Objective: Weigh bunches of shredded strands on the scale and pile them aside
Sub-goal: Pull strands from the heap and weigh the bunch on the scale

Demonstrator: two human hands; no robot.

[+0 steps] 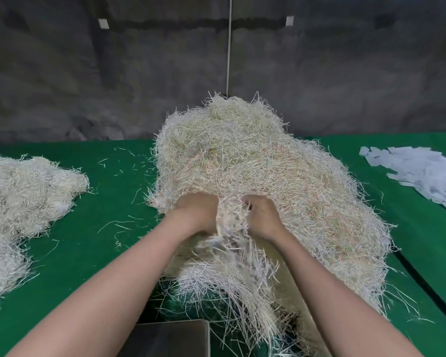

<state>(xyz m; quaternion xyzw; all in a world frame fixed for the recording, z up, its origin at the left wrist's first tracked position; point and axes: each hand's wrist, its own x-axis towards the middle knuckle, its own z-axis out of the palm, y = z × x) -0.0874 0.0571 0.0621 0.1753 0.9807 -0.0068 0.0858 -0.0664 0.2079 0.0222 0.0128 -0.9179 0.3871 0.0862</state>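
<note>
Left hand [196, 212]: forearm reaching forward, back of hand up, fingers curled down into the near face of the heap, clasping a pale, cream-white bunch of shredded paper strands [229, 222]. Right hand [262, 219]: mirrored pose, just beside the left, fingers curled in and gripping the same bunch from the other side. The bunch stands up between the two hands; fingertips are buried in it, so I cannot tell how deep they go.

Surroundings, left to right: a flatter pile of white shredded strands [23, 197] at the left edge, well apart from the hands. Loose single strands [124, 222] lie scattered on the green felt table cover [101, 253]. The large mound of cream and white shredded strands [255, 155] fills the centre, and its near skirt spills over the table's front edge. A dark grey flat scale platform [170, 338] lies low, under the forearms, its right side overhung by strands. A heap of flat white paper slips [422, 173] sits at far right.

Edges: a dark grey backdrop [113, 73] closes the rear. Bare green cover lies between the left pile and the mound.
</note>
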